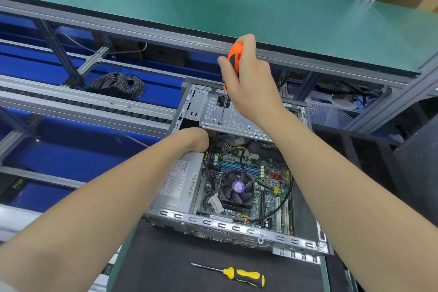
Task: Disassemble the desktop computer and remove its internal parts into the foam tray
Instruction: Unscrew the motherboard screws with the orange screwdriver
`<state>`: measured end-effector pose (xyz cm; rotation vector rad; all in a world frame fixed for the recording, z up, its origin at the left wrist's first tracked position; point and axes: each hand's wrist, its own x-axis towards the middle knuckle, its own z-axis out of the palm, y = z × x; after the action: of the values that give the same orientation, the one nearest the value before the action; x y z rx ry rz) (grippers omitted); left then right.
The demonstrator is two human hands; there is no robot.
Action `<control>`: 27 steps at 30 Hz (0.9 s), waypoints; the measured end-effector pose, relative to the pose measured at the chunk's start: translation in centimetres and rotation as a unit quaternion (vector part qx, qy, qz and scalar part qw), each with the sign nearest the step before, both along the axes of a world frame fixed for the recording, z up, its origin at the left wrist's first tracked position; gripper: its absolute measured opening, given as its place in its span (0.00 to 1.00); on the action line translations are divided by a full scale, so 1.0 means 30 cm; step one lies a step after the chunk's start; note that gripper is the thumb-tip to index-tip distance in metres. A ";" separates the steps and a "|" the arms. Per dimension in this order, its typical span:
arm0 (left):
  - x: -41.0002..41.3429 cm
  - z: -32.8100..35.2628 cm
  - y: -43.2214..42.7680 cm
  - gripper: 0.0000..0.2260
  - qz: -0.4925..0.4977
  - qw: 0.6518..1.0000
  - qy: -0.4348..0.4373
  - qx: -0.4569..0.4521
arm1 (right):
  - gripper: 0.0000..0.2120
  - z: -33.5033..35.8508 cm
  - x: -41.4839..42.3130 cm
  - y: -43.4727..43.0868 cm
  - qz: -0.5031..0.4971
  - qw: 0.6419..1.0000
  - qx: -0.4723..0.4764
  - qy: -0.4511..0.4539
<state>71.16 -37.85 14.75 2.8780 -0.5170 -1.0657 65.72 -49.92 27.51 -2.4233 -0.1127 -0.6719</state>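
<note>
- Spanning the far side, a green shelf (166, 2) sits above the work area.
- Black mat (166, 256) on the desk carries the computer (225, 227), which lies on its side, open face up. Its long axis runs away from the person, with the drive cage (213, 106) at the far end.
- Power supply (180, 180) fills the left side of the case, and the motherboard (272, 182) lies to its right.
- Right hand (251, 83) is curled round the handle of an orange screwdriver (234, 54). The tool stands nearly upright, handle up, with its tip down on the drive cage.
- Left hand (194, 140) reaches under the drive cage's near edge. Its fingers are hidden, so I cannot tell whether it holds anything.
- Fan (237, 187) sits on the motherboard, facing up.
- Yellow screwdriver (237, 274) lies flat on the mat near the person, apart from the case, with its tip pointing left.
</note>
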 end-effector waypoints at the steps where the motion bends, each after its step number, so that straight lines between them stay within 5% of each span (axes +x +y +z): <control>1: 0.007 -0.009 0.003 0.17 0.013 1.000 0.001 -0.003 | 0.14 0.001 -0.001 0.000 0.000 1.000 0.000 -0.002; 13: 0.011 -0.018 0.002 0.10 -0.040 0.999 0.004 0.014 | 0.14 0.010 -0.007 0.002 0.004 1.000 0.002 0.029; 27: 0.038 -0.039 -0.009 0.26 -0.126 0.989 0.030 0.068 | 0.11 0.054 -0.012 -0.002 0.035 0.998 -0.030 0.039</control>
<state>72.31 -38.11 13.57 2.9434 -0.8563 -1.2634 65.35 -49.98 29.14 -2.4869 -0.1876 -0.5504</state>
